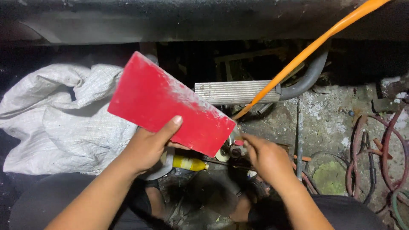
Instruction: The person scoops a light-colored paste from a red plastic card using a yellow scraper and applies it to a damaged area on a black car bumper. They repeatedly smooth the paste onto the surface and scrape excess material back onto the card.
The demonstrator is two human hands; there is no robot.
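Observation:
My left hand [149, 147] grips a flat red rectangular plate [170, 104], thumb on its face, and holds it tilted in front of me. White dust or scuffs mark the plate's upper right part. My right hand [266, 157] is at the plate's lower right corner with its fingers closed on something small, near where an orange hose [306, 51] ends. What it pinches is too small to make out. A yellow-handled tool [189, 163] lies below the plate, between my hands.
A white woven sack [55, 115] lies at the left. A ribbed metal block [234, 91] and a grey bent pipe [309, 76] sit ahead. Coiled reddish hoses [375, 149] lie on the stained concrete floor [328, 123] at the right. My knees are below.

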